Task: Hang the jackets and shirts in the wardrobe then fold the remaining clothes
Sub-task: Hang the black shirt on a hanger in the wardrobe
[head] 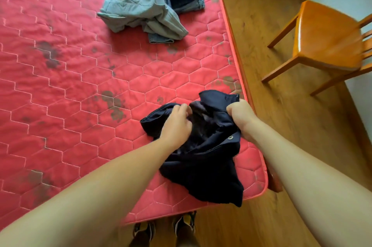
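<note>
Left hand (177, 120) and right hand (240, 115) both clutching navy jacket (207, 158), red mattress (70, 85)

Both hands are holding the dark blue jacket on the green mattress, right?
No: the mattress is red, not green, as the head view shows. The left hand and the right hand are both holding the dark blue jacket on it.

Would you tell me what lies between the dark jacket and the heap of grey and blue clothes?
In the head view, only bare, stained mattress lies between the jacket and the heap.
</note>
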{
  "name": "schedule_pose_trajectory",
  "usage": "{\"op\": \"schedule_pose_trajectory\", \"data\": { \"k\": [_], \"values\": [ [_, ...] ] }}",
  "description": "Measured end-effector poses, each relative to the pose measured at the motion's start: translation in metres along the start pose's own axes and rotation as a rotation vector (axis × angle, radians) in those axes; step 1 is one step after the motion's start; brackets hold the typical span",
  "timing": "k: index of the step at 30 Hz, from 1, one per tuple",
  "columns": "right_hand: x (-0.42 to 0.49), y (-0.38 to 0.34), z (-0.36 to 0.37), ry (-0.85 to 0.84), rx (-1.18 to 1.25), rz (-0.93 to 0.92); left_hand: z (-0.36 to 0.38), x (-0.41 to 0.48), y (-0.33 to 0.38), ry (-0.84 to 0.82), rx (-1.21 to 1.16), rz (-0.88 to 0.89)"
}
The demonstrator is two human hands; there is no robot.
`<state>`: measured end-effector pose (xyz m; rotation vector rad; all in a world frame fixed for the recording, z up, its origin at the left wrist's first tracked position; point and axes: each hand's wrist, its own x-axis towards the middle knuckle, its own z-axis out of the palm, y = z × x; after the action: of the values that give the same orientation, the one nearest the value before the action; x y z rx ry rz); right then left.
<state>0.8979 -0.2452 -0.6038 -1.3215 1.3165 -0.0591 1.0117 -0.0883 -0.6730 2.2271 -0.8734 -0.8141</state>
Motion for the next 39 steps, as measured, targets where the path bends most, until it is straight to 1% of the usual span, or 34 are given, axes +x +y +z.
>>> {"op": "schedule_pose_trajectory", "data": {
  "k": [1, 2, 4, 6, 8, 10, 13, 15, 17, 19, 22, 24, 28, 30, 32, 35, 36, 39],
  "values": [
    [-0.017, -0.015, 0.001, -0.066, -0.006, -0.039, -0.017, 0.004, 0.008, 0.04, -0.019, -0.028],
    [-0.033, -0.031, 0.001, -0.136, -0.001, -0.077, -0.033, 0.008, 0.015, 0.041, -0.015, -0.043],
    [-0.066, -0.064, -0.001, -0.251, 0.023, -0.142, -0.064, 0.013, 0.031, -0.035, 0.067, -0.03],
    [-0.098, -0.098, -0.006, -0.32, 0.024, -0.18, -0.091, 0.012, 0.052, -0.128, 0.14, 0.02],
    [-0.127, -0.129, -0.015, -0.354, 0.03, -0.221, -0.113, 0.008, 0.071, -0.161, 0.075, 0.11],
    [-0.155, -0.159, -0.026, -0.361, 0.038, -0.265, -0.136, 0.0, 0.093, -0.155, -0.033, 0.159],
    [-0.195, -0.199, -0.045, -0.352, 0.045, -0.318, -0.18, -0.02, 0.131, -0.125, -0.127, 0.238],
    [-0.218, -0.222, -0.058, -0.297, 0.013, -0.371, -0.214, -0.035, 0.155, -0.053, -0.152, 0.26],
    [-0.241, -0.241, -0.07, -0.22, -0.074, -0.445, -0.251, -0.046, 0.174, 0.007, -0.187, 0.267],
    [-0.263, -0.256, -0.078, -0.15, -0.167, -0.497, -0.289, -0.059, 0.192, 0.018, -0.178, 0.279],
    [-0.291, -0.271, -0.083, -0.052, -0.217, -0.523, -0.339, -0.075, 0.216, 0.032, -0.112, 0.339],
    [-0.306, -0.281, -0.084, 0.016, -0.208, -0.533, -0.368, -0.089, 0.235, 0.076, -0.063, 0.396],
    [-0.334, -0.303, -0.083, 0.136, -0.133, -0.521, -0.417, -0.123, 0.276, 0.108, -0.012, 0.506],
    [-0.344, -0.314, -0.082, 0.166, -0.048, -0.522, -0.44, -0.141, 0.294, 0.144, 0.001, 0.544],
    [-0.352, -0.323, -0.079, 0.196, -0.042, -0.562, -0.464, -0.157, 0.309, 0.17, 0.003, 0.563],
    [-0.363, -0.333, -0.068, 0.292, -0.092, -0.659, -0.498, -0.18, 0.331, 0.226, 0.097, 0.608],
    [-0.367, -0.336, -0.062, 0.301, -0.126, -0.693, -0.509, -0.187, 0.338, 0.244, 0.139, 0.636],
    [-0.383, -0.345, -0.036, 0.315, -0.32, -0.831, -0.541, -0.207, 0.351, 0.287, 0.257, 0.686]
  ]
}}
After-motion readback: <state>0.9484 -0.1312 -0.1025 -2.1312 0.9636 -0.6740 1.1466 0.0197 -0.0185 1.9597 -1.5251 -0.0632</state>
